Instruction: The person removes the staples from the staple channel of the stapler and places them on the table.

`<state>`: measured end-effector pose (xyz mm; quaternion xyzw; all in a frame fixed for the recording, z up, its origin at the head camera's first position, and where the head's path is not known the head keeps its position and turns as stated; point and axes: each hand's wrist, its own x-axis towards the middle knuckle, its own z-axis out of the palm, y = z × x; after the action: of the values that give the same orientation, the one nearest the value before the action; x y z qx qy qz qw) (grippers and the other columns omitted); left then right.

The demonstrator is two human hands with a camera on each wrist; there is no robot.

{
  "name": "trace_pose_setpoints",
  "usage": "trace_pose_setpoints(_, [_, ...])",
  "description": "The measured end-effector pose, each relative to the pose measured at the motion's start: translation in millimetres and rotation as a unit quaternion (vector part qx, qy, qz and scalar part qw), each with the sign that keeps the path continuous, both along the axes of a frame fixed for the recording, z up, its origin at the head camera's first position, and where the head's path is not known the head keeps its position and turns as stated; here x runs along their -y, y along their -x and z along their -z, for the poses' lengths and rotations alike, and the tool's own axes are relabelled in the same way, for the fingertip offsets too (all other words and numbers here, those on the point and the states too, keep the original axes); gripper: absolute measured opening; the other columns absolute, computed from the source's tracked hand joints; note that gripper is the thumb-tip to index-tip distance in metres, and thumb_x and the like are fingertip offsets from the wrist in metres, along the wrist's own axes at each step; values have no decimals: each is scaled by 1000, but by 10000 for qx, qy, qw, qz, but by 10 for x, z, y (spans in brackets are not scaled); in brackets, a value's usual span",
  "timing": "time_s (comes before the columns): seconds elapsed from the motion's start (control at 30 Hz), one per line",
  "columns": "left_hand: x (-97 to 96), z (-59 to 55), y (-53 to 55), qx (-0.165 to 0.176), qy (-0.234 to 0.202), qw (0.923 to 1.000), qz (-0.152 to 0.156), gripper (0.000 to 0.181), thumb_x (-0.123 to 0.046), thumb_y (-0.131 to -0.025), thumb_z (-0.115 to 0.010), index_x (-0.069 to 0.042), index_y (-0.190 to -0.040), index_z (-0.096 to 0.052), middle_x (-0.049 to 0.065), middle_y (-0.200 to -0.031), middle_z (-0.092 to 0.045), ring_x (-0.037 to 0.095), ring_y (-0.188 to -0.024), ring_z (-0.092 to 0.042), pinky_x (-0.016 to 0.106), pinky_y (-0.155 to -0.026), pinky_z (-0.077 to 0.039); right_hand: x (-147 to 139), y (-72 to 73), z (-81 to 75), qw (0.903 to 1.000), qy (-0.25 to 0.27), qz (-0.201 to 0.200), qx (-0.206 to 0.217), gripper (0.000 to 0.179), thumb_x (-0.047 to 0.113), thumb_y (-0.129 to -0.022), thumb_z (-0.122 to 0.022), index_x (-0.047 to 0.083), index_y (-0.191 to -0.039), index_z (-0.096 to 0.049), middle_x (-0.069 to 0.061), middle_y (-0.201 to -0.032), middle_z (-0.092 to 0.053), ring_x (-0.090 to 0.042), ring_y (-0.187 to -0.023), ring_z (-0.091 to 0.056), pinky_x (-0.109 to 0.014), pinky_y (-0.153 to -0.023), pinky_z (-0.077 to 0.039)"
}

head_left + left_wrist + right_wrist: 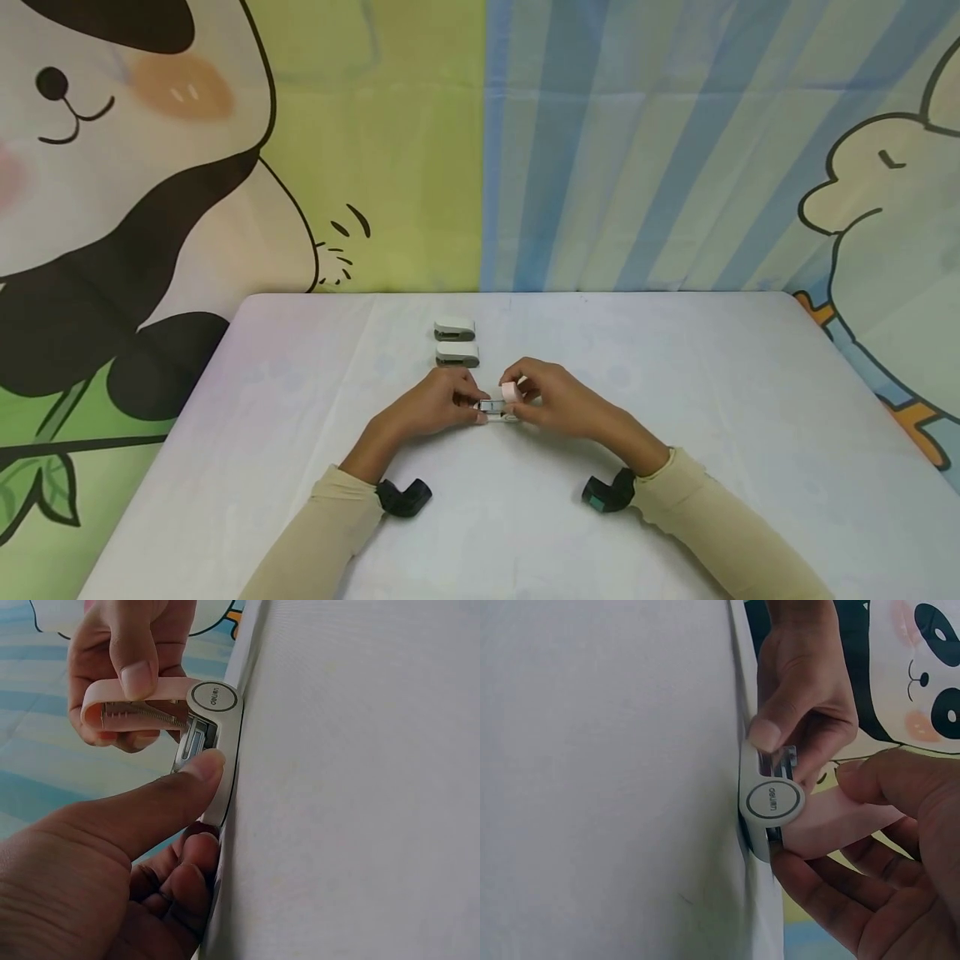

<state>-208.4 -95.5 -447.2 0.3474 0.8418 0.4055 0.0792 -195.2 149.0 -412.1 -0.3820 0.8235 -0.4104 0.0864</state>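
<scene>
A small pink-and-white stapler (492,407) lies at the middle of the table with its top swung open. In the left wrist view its pink top cover (161,688) points away from the white base (226,761), and a spring and the metal staple channel (196,741) show between them. My left hand (438,402) pinches the base end, the thumb over the channel. With thumb and fingers my right hand (558,400) holds the raised pink cover. A round pivot cap (774,801) with lettering faces the right wrist camera.
Two more staplers, white over grey, sit one behind the other just beyond my hands: a nearer stapler (457,353) and a farther stapler (454,327). A white cloth covers the table (645,367), whose back edge meets a cartoon-printed curtain (420,167).
</scene>
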Motion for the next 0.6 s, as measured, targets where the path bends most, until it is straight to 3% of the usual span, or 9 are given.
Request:
trace_pose_setpoints(0.17, [4, 8, -4, 141, -44, 9999, -60, 23, -15, -82, -80, -7, -103, -77, -5, -87, -59, 10, -77, -52, 26, -67, -45, -27, 14, -32, 9992, 38, 73, 386, 25, 2, -89, -69, 2, -110, -57, -8, -108, -61, -21, -96, -66, -33, -80, -53])
trace_pose_setpoints(0.43, [38, 9, 15, 251, -76, 9996, -59, 23, -18, -84, -79, -10, -105, -77, -8, -88, -60, 10, -79, -53, 28, -67, -45, -80, 39, -100, 9981, -389, 429, -225, 27, 13, -87, -75, 8, -111, -62, 1, -102, -66, -15, -93, -65, -37, -81, -53])
trace_pose_setpoints(0.6, [51, 14, 20, 234, -25, 9997, -53, 24, -19, -84, -79, -9, -105, -77, -8, -89, -59, 10, -79, -53, 28, -67, -45, -86, 52, -91, 9991, -189, 376, -17, 26, 7, -87, -74, 5, -109, -61, 0, -98, -66, -16, -91, -65, -37, -81, -53])
